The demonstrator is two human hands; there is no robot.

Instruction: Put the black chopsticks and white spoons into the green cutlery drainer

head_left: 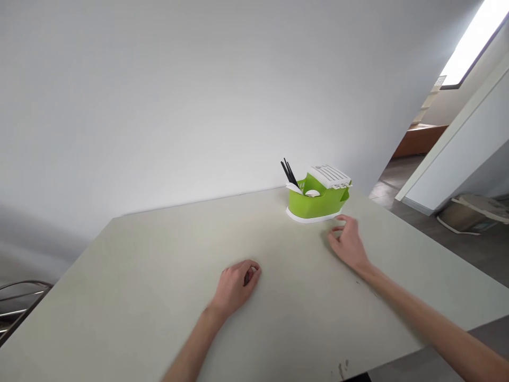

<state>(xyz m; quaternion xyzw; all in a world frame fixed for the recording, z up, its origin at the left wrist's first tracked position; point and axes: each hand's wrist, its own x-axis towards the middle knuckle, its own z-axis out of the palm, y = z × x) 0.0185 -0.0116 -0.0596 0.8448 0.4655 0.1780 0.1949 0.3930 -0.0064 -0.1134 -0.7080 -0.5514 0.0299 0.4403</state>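
Note:
A green plastic utensil holder (317, 205) with a white base and a slotted white top (329, 175) stands toward the back right of the table. Black chopsticks (290, 172) lean up out of its left end, and white spoons (294, 188) show at its rim. My right hand (348, 244) hovers just in front of the holder, fingers apart and bent, with nothing in it. Loosely curled on the tabletop, my left hand (237, 286) has thumb and fingertips together, and no object shows in it.
The pale table (167, 254) meets a white wall (178, 106) at its back edge. Dark marks (342, 367) lie near its front edge. Beyond the right side, a bin-like container (473, 215) sits on the floor. Metal bars (24, 297) of a rack or chair show at left.

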